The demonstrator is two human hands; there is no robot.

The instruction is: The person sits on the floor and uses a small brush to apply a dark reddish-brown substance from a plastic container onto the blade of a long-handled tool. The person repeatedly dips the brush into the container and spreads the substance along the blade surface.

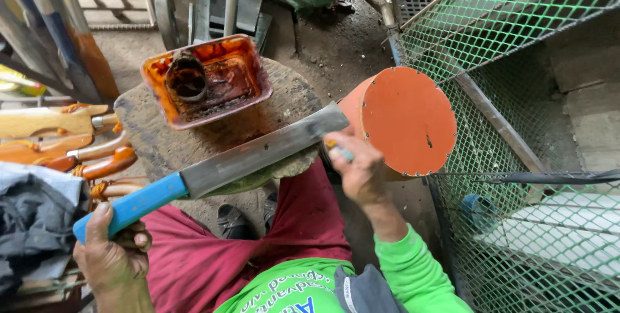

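Two big things fill the right half of the frame: green wire mesh panels [516, 22] running from the upper right down to the lower right, and in front of them an orange drum [407, 119] lying on its side with its round end facing me. Left of centre stands a round stone-like table [290, 93], stained brown, carrying a shallow orange tray [248, 51] of dark rusty liquid with a small blackened cup [186, 79] sitting in it. At the left edge I see a stack of wooden handles [58, 138], some with metal collars.

Across the middle runs the long knife [258, 151], its flat steel blade resting on the near rim of the table and its blue handle pointing to the lower left. My left hand [113, 251] is closed around the end of that blue handle. My right hand [361, 171], centre right, is curled around a small tool [339, 150] with a pale blue and yellow end, held just at the blade's upper edge near its tip; I cannot tell whether it touches the steel.

To do this well, I judge I should keep the blade flat on the table, grip the handle firmly, and work the tool along the edge in even passes, fingers clear of the sharp side.
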